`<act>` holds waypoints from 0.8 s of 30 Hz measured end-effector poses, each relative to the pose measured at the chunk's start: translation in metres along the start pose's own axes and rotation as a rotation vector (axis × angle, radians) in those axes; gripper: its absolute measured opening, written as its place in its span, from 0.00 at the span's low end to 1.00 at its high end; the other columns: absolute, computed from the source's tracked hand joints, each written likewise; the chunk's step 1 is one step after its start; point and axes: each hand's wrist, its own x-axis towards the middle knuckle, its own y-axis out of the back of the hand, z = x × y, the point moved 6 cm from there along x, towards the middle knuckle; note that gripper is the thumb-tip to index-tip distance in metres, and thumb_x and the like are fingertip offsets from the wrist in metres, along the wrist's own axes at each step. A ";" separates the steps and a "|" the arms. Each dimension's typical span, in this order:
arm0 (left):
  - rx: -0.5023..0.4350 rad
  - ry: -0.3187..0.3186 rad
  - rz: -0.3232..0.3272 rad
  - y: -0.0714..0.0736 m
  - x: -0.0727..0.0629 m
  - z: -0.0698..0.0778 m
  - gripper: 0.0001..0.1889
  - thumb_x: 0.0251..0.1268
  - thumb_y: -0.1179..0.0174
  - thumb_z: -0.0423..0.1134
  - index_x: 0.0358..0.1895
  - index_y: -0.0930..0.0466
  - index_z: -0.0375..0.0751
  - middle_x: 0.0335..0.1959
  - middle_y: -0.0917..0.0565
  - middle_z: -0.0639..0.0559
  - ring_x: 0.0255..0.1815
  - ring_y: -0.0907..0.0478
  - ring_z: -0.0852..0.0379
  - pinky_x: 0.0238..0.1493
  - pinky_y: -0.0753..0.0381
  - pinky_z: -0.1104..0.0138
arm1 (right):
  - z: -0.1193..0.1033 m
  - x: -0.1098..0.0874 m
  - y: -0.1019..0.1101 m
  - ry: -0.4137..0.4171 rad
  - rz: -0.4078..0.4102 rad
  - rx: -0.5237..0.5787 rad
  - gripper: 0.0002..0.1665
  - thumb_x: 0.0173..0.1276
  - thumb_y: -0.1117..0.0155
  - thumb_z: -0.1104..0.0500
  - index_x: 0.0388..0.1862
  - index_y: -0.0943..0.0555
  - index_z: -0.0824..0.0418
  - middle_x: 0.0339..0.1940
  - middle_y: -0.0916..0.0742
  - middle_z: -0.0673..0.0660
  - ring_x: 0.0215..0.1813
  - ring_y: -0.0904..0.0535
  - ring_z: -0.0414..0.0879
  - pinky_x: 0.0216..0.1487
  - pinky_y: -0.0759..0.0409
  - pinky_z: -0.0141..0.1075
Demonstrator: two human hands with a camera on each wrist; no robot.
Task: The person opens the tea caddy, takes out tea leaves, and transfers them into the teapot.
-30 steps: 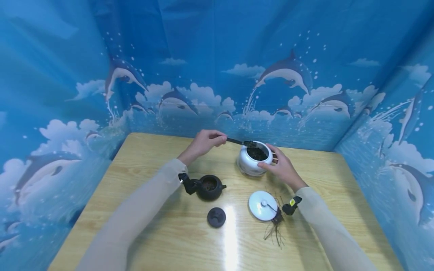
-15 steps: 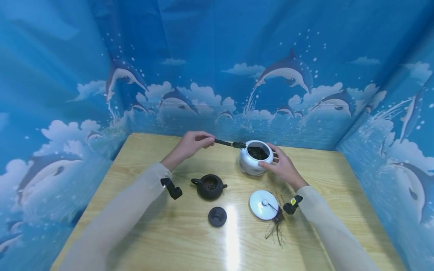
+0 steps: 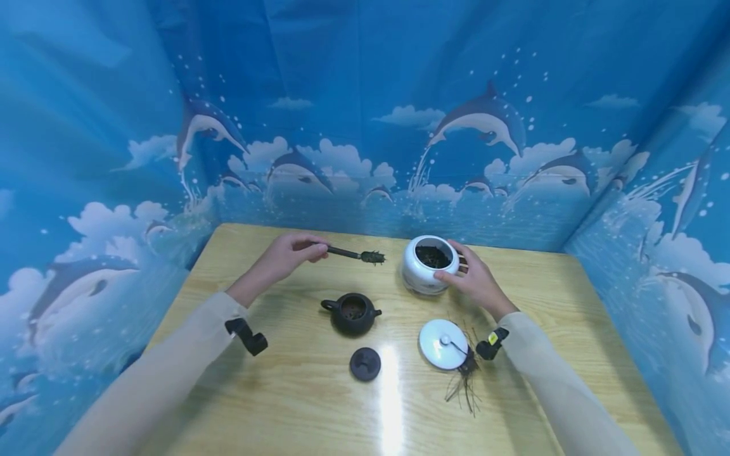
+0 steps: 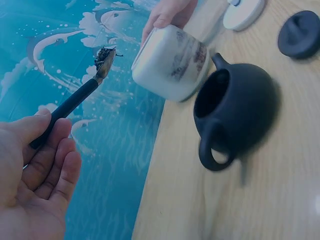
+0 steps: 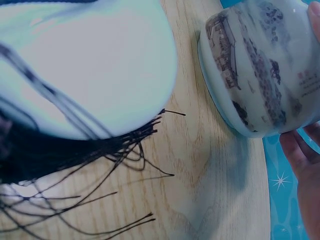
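Note:
My left hand (image 3: 291,255) pinches the dark handle of a tea scoop (image 4: 70,107), whose tip carries a heap of dark tea leaves (image 3: 373,257). The scoop is raised over the table's back part, behind the dark teapot (image 3: 353,315). That teapot has no lid on and holds some brown leaves inside. With thumb and fingers spread around its side, my right hand (image 3: 476,278) grips a white tea jar (image 3: 421,278). Dark leaves show through the jar's open mouth, and a painted landscape (image 5: 272,65) decorates its wall.
The round teapot lid (image 3: 365,365) lies in front of the teapot. A white jar lid (image 3: 443,344) lies in front of the jar, with a bundle of dark, thin strands (image 3: 467,373) beside its edge. A dolphin-print curtain (image 3: 365,126) stands behind the wooden table (image 3: 308,392).
My left hand has drawn the loaded scoop leftward from the jar's mouth, and slightly nearer. My right hand and the jar have stayed in place.

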 end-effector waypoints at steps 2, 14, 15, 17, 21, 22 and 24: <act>0.010 0.002 -0.002 0.004 -0.006 -0.006 0.25 0.80 0.36 0.60 0.67 0.14 0.48 0.58 0.09 0.47 0.64 0.14 0.42 0.71 0.19 0.39 | 0.000 0.001 0.000 0.002 0.003 -0.005 0.65 0.70 0.22 0.35 0.93 0.48 0.50 0.89 0.37 0.65 0.85 0.34 0.67 0.82 0.30 0.63; 0.093 0.036 -0.047 0.015 -0.037 -0.037 0.25 0.84 0.39 0.57 0.71 0.16 0.45 0.60 0.09 0.46 0.62 0.13 0.45 0.70 0.17 0.41 | 0.000 0.000 0.001 0.001 0.013 -0.002 0.63 0.70 0.22 0.35 0.92 0.47 0.50 0.89 0.36 0.65 0.84 0.34 0.67 0.82 0.30 0.63; 0.093 0.032 -0.056 0.014 -0.039 -0.040 0.25 0.84 0.40 0.56 0.71 0.17 0.43 0.60 0.09 0.45 0.62 0.13 0.44 0.69 0.17 0.42 | 0.000 0.000 0.001 0.004 0.011 -0.002 0.63 0.70 0.22 0.36 0.92 0.48 0.50 0.89 0.36 0.65 0.84 0.34 0.68 0.82 0.30 0.63; 0.094 0.031 -0.073 0.012 -0.041 -0.045 0.25 0.85 0.40 0.54 0.71 0.18 0.40 0.60 0.09 0.45 0.63 0.13 0.43 0.69 0.16 0.42 | -0.001 -0.001 0.001 0.004 0.008 -0.001 0.64 0.71 0.22 0.36 0.93 0.48 0.49 0.89 0.37 0.65 0.84 0.34 0.68 0.82 0.30 0.64; 0.112 0.026 -0.095 0.007 -0.046 -0.053 0.24 0.85 0.39 0.52 0.70 0.17 0.40 0.60 0.09 0.45 0.63 0.13 0.43 0.67 0.14 0.44 | -0.001 -0.002 0.000 -0.002 -0.002 0.000 0.64 0.71 0.22 0.37 0.93 0.49 0.50 0.90 0.38 0.65 0.85 0.34 0.68 0.82 0.31 0.63; 0.121 0.028 -0.092 0.005 -0.046 -0.054 0.24 0.84 0.38 0.53 0.69 0.16 0.42 0.60 0.09 0.46 0.62 0.13 0.45 0.66 0.14 0.45 | -0.001 -0.001 0.000 -0.003 -0.003 0.000 0.64 0.71 0.22 0.37 0.93 0.49 0.50 0.90 0.38 0.65 0.85 0.34 0.68 0.82 0.30 0.63; 0.139 0.026 -0.085 0.004 -0.047 -0.054 0.23 0.82 0.36 0.55 0.68 0.14 0.44 0.61 0.10 0.47 0.62 0.13 0.47 0.65 0.13 0.46 | -0.001 -0.001 0.000 -0.004 -0.001 0.002 0.64 0.71 0.22 0.37 0.93 0.48 0.50 0.90 0.37 0.65 0.85 0.34 0.67 0.82 0.31 0.63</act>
